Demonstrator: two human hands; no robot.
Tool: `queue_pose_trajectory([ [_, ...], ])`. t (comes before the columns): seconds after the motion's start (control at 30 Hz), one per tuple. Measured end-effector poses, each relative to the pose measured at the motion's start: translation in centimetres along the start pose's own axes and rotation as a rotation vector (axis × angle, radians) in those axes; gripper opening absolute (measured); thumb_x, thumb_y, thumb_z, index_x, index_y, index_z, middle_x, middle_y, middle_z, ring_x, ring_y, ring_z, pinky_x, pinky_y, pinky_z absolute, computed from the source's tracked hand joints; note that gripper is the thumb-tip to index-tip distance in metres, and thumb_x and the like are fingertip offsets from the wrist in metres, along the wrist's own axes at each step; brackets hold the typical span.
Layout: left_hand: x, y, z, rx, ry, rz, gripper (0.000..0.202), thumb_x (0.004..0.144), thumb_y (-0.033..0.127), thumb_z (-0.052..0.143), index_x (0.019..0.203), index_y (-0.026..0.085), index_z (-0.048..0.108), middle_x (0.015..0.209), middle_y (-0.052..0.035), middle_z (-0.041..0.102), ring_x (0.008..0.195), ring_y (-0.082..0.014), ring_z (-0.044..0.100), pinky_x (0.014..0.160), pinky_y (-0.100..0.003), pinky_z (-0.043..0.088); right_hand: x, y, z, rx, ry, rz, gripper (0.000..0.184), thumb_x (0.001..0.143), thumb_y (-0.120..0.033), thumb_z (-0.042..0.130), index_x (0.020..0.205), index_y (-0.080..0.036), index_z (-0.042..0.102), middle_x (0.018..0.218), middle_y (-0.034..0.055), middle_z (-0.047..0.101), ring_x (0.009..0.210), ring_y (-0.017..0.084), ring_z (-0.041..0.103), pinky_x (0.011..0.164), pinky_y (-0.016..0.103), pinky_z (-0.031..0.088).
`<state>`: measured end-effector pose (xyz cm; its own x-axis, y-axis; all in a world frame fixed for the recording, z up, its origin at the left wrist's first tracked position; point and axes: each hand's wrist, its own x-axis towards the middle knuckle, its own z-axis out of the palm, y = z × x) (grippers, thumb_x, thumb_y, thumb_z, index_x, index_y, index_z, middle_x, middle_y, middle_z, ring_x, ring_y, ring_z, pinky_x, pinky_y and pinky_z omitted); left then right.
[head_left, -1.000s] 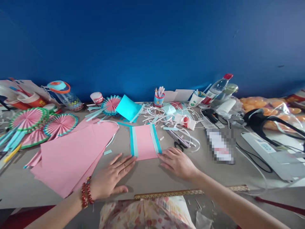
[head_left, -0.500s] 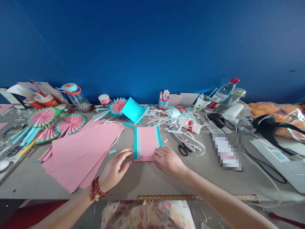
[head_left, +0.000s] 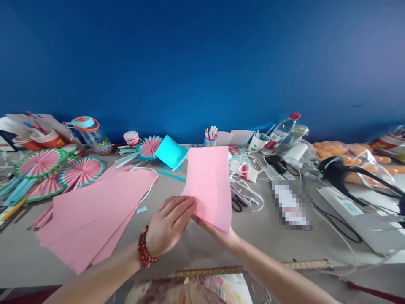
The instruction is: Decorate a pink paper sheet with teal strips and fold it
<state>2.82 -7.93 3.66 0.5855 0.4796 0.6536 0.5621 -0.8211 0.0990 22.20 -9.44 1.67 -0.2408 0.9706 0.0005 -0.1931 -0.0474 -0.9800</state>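
Both my hands hold up a pink paper sheet (head_left: 209,183) above the table, its plain pink back turned toward me. My left hand (head_left: 169,226), with a red bead bracelet on the wrist, grips the sheet's lower left edge with curled fingers. My right hand (head_left: 218,233) is mostly hidden behind the sheet and holds its lower edge from beneath. A stack of larger pink sheets (head_left: 95,209) lies on the table to the left of my hands.
Pink pleated paper fans (head_left: 60,169) lie at the left. A cyan sheet (head_left: 171,153), a pen cup (head_left: 209,137), scissors (head_left: 236,199), white paper strips, a water bottle (head_left: 280,130), cables, a black headset (head_left: 344,171) and a bag of oranges (head_left: 357,154) crowd the back and right. A ruler (head_left: 253,268) lies along the near edge.
The pink sheet with cyan strips lay flat under my fingertips; both hands have lifted it off the table and tipped it up, so its plain back faces me.
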Motion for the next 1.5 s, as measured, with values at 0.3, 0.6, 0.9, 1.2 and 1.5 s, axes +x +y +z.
queue_pose_trajectory([
  [0.3,-1.9,-2.2,0.8,0.112,-0.129,0.081,0.029,0.094,0.010,0.048,0.119,0.013,0.061,0.103,-0.0088,0.070,0.096,-0.0203,0.062,0.088,-0.036,0.048,-0.3,0.4,-1.3,0.095,-0.120,0.308,0.053,0.067,-0.042,0.084,0.111,-0.019,0.065,0.110,0.0084,0.068,0.092,0.020,0.067,0.078,0.032,0.054],
  [0.6,-3.1,-2.4,1.7,0.132,-0.233,0.027,0.033,0.095,0.010,0.042,0.121,0.019,0.060,0.106,-0.0084,0.068,0.098,-0.0200,0.060,0.088,-0.036,0.049,-5.9,-0.9,-4.6,-0.881,0.083,-0.021,0.024,0.089,-0.042,0.059,0.099,-0.020,0.055,0.081,0.0048,0.062,0.068,0.018,0.057,0.062,0.033,0.049],
  [0.9,-2.7,-1.3,1.4,0.111,-0.273,0.062,0.022,0.097,0.014,0.045,0.110,0.018,0.063,0.099,-0.0058,0.067,0.091,-0.0182,0.060,0.082,-0.033,0.047,-0.8,-0.4,-2.4,-1.509,-0.185,-0.520,0.015,0.097,-0.022,0.048,0.095,-0.020,0.063,0.095,0.0069,0.067,0.087,0.020,0.056,0.077,0.034,0.040],
  [1.2,-4.2,-1.6,0.6,0.077,-0.377,-0.031,0.025,0.097,0.013,0.041,0.089,0.018,0.064,0.091,-0.0061,0.063,0.085,-0.0193,0.055,0.077,-0.034,0.044,-0.8,0.4,-3.1,-1.520,-0.271,-0.625,0.017,0.096,-0.016,0.048,0.096,-0.018,0.065,0.096,0.0067,0.066,0.090,0.019,0.054,0.078,0.033,0.038],
  [1.5,-4.9,-1.6,1.2,-0.101,-0.456,-0.244,0.023,0.098,0.020,0.044,0.086,0.018,0.063,0.084,-0.0050,0.061,0.081,-0.0184,0.056,0.074,-0.031,0.043,0.2,1.2,-2.8,-1.526,-0.384,-0.508,0.015,0.098,-0.021,0.049,0.094,-0.018,0.063,0.089,0.0061,0.062,0.084,0.019,0.052,0.074,0.031,0.037],
])
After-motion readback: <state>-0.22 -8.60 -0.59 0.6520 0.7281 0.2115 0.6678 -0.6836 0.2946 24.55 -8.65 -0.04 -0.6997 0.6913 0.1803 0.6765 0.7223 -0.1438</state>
